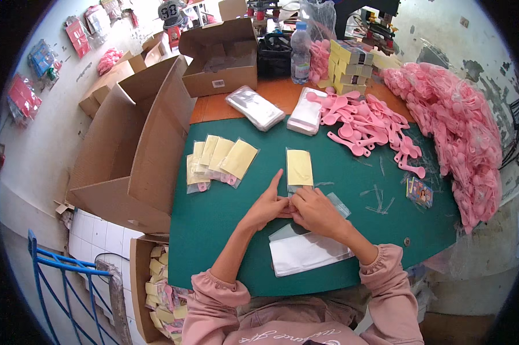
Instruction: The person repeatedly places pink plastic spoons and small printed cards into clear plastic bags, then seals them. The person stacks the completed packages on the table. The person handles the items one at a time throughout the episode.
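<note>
You seem to be closing the yellow-card packet (pixel 299 168); whether left hand (pixel 265 207) or right hand (pixel 318 211) grips, I cannot tell. Next probably needs flat pressing.

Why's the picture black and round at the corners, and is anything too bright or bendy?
Head view: the fisheye lens leaves dark corners and bends the green table's edge; head view: bright light washes out the far background at top left, and the stack of clear bags shines; head view: the yellow card looks fairly sharp.
</note>
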The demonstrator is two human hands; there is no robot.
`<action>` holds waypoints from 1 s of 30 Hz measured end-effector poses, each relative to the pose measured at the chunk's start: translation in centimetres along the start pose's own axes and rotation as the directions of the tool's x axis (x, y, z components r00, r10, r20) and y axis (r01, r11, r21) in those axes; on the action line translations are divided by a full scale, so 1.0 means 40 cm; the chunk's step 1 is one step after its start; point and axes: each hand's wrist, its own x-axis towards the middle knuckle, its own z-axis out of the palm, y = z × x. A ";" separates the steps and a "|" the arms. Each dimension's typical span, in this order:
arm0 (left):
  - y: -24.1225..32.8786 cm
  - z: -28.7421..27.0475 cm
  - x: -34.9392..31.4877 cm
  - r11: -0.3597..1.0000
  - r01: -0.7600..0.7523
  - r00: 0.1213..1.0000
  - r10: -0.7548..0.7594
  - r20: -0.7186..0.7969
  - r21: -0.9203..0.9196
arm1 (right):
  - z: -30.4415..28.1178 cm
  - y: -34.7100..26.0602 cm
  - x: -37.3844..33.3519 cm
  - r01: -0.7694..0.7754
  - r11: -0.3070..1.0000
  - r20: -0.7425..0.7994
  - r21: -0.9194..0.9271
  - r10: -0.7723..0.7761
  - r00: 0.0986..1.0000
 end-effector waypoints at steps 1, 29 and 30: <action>0.000 -0.002 0.000 1.000 -0.003 1.000 0.003 -0.002 0.004 | -0.001 0.000 0.000 -0.001 1.000 0.000 0.002 0.001 1.000; 0.018 0.003 0.010 0.995 -0.094 0.986 0.097 0.138 -0.029 | -0.062 0.089 -0.037 -0.150 0.979 -0.212 0.135 0.177 0.961; 0.020 0.001 0.011 0.995 -0.091 0.986 0.095 0.136 -0.032 | -0.062 0.092 -0.039 -0.175 0.935 -0.208 0.307 0.246 0.947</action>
